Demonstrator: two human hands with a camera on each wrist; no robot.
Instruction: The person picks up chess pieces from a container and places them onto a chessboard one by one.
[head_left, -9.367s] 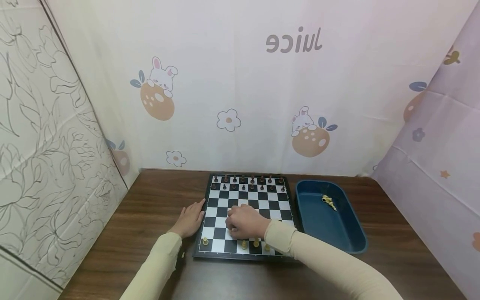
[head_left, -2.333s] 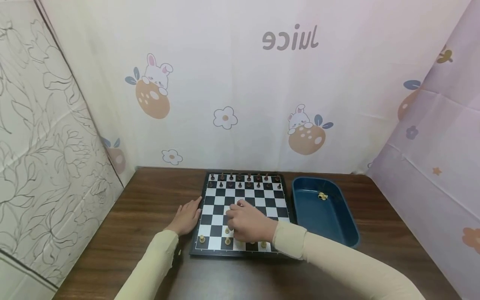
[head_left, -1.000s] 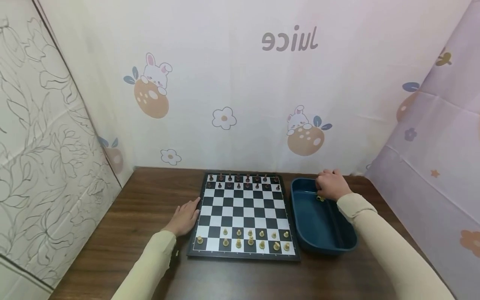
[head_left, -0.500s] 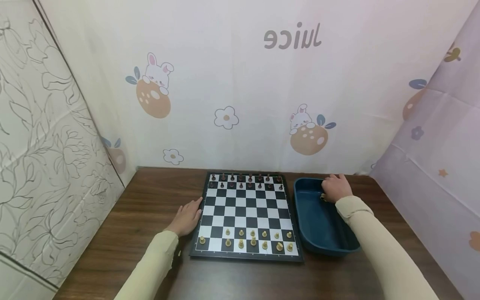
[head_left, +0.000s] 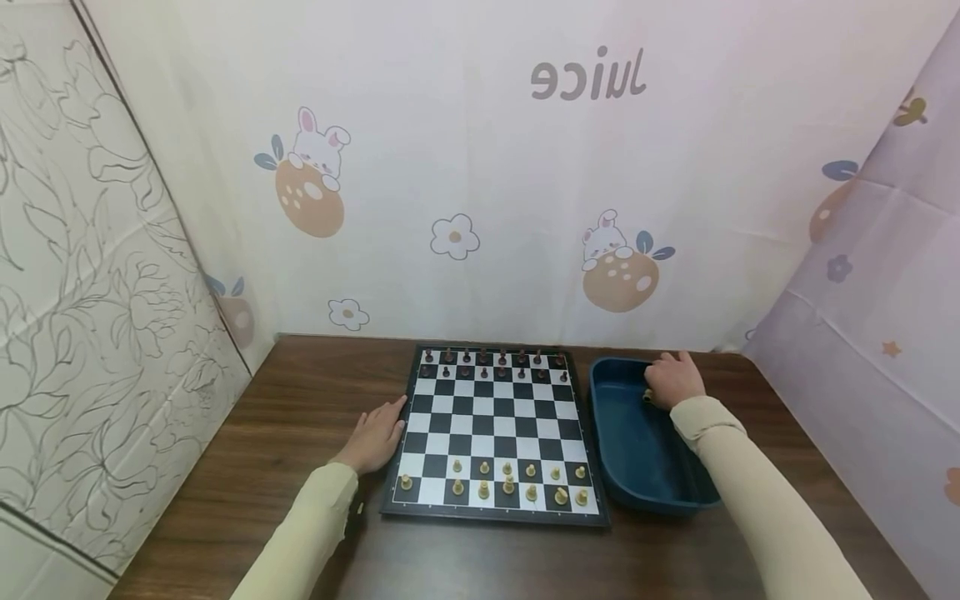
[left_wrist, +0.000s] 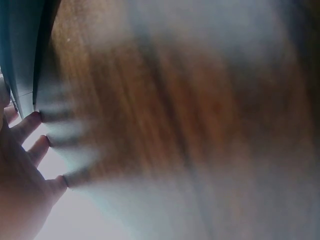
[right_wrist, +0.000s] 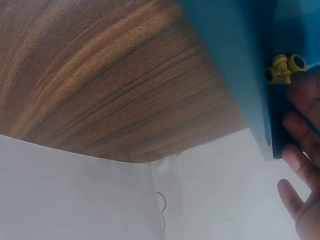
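My right hand reaches over the far right rim of the blue tray, its loosely extended fingers down inside. Gold chess pieces lie in a small cluster right at the fingertips; the thumb is hidden. My left hand rests on the table, fingers extended and fingertips at the left edge of the chessboard. Gold pieces stand in the two near rows, with gaps toward the left. Dark red pieces fill the two far rows.
The tray stands close against the board's right side on a brown wooden table. A white printed curtain hangs behind the table, with further sheets to the left and right.
My right hand has left the near rows of the board and gone into the tray, staying there over the last second. Fewer gold pieces show in the tray than at first. The left hand keeps its place.
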